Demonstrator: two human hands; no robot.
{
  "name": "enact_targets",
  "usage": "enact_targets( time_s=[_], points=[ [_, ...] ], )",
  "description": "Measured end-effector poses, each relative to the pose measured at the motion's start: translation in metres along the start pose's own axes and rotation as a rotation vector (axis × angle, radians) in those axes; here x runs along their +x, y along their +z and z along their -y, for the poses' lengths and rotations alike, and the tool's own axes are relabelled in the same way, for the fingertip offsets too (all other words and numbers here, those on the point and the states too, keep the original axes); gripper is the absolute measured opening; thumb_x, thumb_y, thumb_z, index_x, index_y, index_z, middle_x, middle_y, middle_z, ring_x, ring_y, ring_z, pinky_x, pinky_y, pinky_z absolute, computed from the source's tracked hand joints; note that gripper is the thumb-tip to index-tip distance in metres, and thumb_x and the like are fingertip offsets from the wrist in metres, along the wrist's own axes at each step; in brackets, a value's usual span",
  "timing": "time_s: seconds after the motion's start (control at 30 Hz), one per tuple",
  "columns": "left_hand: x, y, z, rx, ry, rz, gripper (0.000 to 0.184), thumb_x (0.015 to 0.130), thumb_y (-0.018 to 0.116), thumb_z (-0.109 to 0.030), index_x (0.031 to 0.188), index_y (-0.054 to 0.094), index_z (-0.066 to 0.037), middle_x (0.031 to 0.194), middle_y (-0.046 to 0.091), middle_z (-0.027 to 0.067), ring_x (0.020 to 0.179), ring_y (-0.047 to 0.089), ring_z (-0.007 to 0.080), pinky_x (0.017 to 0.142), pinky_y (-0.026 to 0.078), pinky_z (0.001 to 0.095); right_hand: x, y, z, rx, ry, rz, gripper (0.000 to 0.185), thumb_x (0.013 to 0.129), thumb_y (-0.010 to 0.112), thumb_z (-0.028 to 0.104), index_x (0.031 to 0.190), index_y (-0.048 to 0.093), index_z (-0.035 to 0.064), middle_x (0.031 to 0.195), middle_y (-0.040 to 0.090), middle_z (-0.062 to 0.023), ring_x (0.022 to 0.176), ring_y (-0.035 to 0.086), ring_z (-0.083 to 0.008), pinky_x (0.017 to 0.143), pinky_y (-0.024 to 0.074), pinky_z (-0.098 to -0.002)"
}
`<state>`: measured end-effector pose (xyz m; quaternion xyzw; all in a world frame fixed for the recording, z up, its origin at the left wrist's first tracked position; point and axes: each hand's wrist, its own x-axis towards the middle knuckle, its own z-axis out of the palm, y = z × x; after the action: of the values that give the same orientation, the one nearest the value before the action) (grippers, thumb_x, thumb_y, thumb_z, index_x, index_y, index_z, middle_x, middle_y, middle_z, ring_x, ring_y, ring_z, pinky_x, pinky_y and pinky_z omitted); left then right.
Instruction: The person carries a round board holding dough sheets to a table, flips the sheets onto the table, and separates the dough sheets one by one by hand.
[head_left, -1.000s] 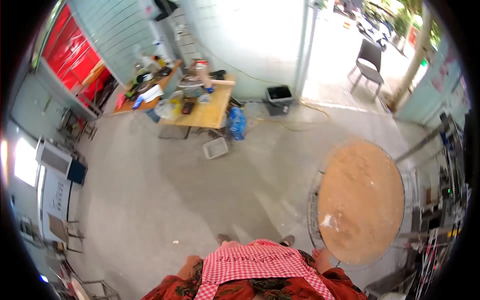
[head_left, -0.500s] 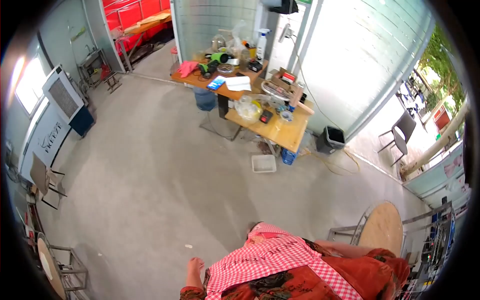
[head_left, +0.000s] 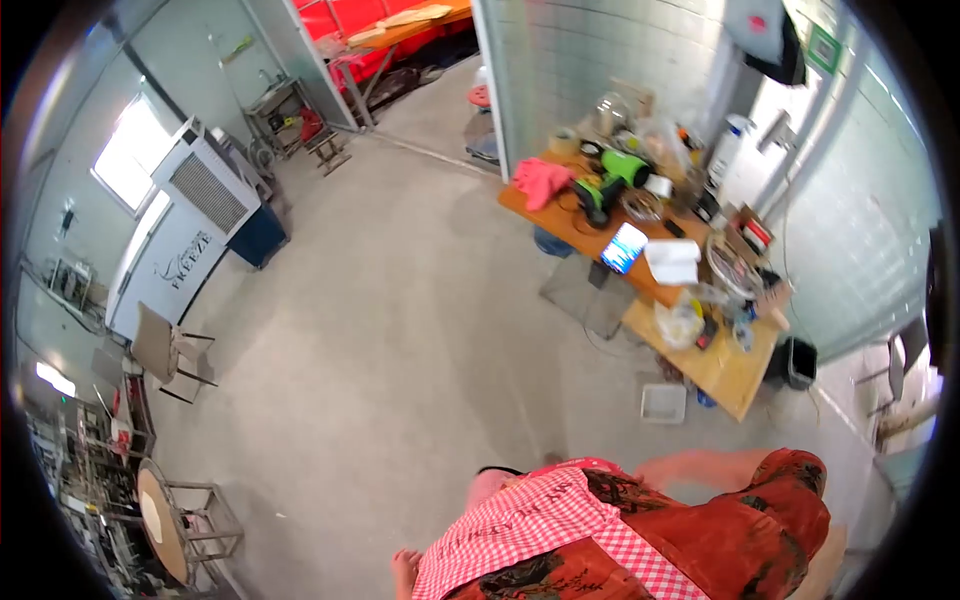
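My left hand (head_left: 405,562) hangs low beside the pink checked apron (head_left: 520,515), over bare floor. Its fingers are loosely bent and nothing shows in them. On the other side, my right forearm comes out of a red patterned sleeve (head_left: 770,510) and reaches across in front of my body. My right hand (head_left: 655,470) is smeared by motion and partly behind my clothing, so its fingers cannot be made out. A white plastic tub (head_left: 663,403) stands on the floor ahead of it, apart from the hand.
Ahead right, an orange-brown table (head_left: 560,222) carries a green power tool (head_left: 625,170), a pink cloth (head_left: 541,183) and a lit phone (head_left: 624,248). A lower wooden table (head_left: 735,375) adjoins it. Leftward are a chair (head_left: 155,345), a round-topped stool (head_left: 165,525) and a white freezer (head_left: 165,270).
The view has swung left, so the tables now sit further right and look nearer. My left hand is lower in the frame. My right forearm has shifted and blurred.
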<state>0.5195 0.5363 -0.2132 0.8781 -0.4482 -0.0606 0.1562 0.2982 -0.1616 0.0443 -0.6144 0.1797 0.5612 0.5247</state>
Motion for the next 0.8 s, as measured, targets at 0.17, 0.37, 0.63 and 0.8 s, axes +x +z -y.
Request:
enact_targets(
  time_s=[0.17,0.37,0.63,0.8],
  points=[
    [0.141,-0.020,0.004,-0.602,-1.061,0.211,0.014,0.081,0.059,-0.018,0.089,0.067,-0.009,0.087,0.065,0.0085,0.078,0.061,0.0311,0.068,0.051,0.0414,0.062,-0.119,0.058,0.102,-0.105,-0.017,0.020,0.084,0.049,0.009,0.097,0.064,0.0105,0.082,0.061,0.0039,0.073,0.054,-0.0092,0.062,0.0455,-0.0290],
    [0.390,-0.026,0.127,-0.886,-1.192,0.194,0.014,0.080,0.059,-0.019,0.088,0.068,-0.011,0.085,0.064,0.0082,0.078,0.060,0.0311,0.068,0.050,0.0418,0.055,-0.275,0.261,-0.010,-0.182,-0.100,0.025,0.081,0.051,0.005,0.103,0.062,0.0085,0.090,0.066,-0.0026,0.080,0.059,-0.0132,0.065,0.0471,-0.0321],
    [0.742,-0.135,0.355,-1.098,-1.136,0.001,0.014,0.079,0.058,-0.021,0.086,0.068,-0.013,0.083,0.062,0.0078,0.078,0.059,0.0310,0.068,0.049,0.0424,0.124,-0.493,0.347,-0.093,0.069,-0.196,0.022,0.080,0.058,0.014,0.100,0.059,0.0051,0.089,0.065,-0.0061,0.077,0.062,-0.0167,0.062,0.0480,-0.0343],
    [0.960,-0.188,0.465,-1.043,-1.056,-0.061,0.014,0.079,0.058,-0.022,0.085,0.068,-0.014,0.081,0.061,0.0076,0.077,0.059,0.0310,0.068,0.048,0.0427,0.170,-0.651,0.406,0.044,0.065,-0.271,0.022,0.081,0.058,0.017,0.099,0.059,0.0051,0.088,0.065,-0.0062,0.076,0.062,-0.0170,0.060,0.0481,-0.0344]
  ],
)
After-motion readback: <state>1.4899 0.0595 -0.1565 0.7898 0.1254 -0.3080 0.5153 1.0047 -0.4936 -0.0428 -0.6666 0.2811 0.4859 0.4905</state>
